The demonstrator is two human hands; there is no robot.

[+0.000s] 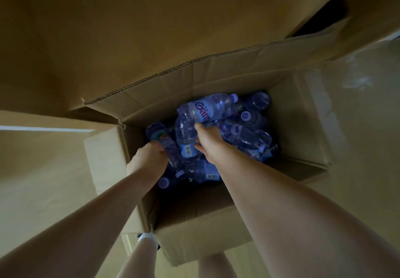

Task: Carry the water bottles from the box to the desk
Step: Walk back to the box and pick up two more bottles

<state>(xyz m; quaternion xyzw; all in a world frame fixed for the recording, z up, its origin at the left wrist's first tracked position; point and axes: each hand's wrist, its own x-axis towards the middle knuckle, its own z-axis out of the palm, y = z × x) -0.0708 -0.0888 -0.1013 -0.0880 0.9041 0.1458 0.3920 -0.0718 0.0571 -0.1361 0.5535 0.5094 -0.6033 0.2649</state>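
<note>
Seen from above, an open cardboard box stands on the floor with its flaps folded outward, and both bare arms reach down into it. The bottom of the box holds a loose heap of water bottles, clear plastic with bluish labels and pale caps, lying crosswise over one another in dim light. The left hand is at the left inner wall of the box, its fingers curled round a bottle that lies lengthwise beside it. The right hand is in the middle of the heap, grasping a second bottle whose barcode label faces up (the fingertips are tucked among the bottles, so how far they wrap round it is hard to tell). Just beyond that hand a bottle with pink lettering lies on top of the pile. Below the near edge of the box, the person's legs and a white sock show.
</note>
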